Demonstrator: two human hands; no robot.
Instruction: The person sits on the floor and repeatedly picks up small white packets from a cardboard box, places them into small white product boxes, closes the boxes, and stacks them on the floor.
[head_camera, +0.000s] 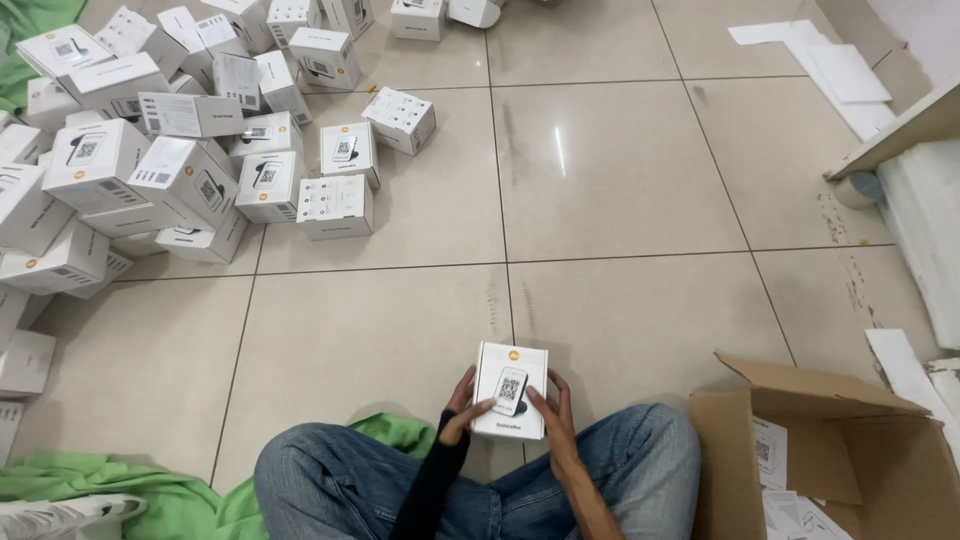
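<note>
From the head camera, you sit cross-legged on a pale tiled floor (620, 180), your jeans-clad knees filling the bottom of the view at six o'clock. Just above them, you hold a small white box (510, 390) upright between both hands, its printed face turned toward you, showing a picture of a small device. Your left hand (464, 405), in a black sleeve, grips the box's left edge, with the thumb laid across the front near the lower part of the picture. Your right hand (556, 412) clasps the right edge, fingers curled around the side and the thumb resting on the front. Both sets of fingers are closed narrowly on the box, which is lifted clear of the floor. At about ten o'clock from the box, well apart, a big loose pile of similar white boxes (180, 150) spreads over the tiles, some upright, some tipped on their sides. At four o'clock, just beside your right knee, stands an open cardboard carton (830, 450) with printed paper sheets inside. Green cloth (120, 490) lies at eight o'clock by your left knee. White foam pieces (840, 70) lie at one o'clock, far off.
</note>
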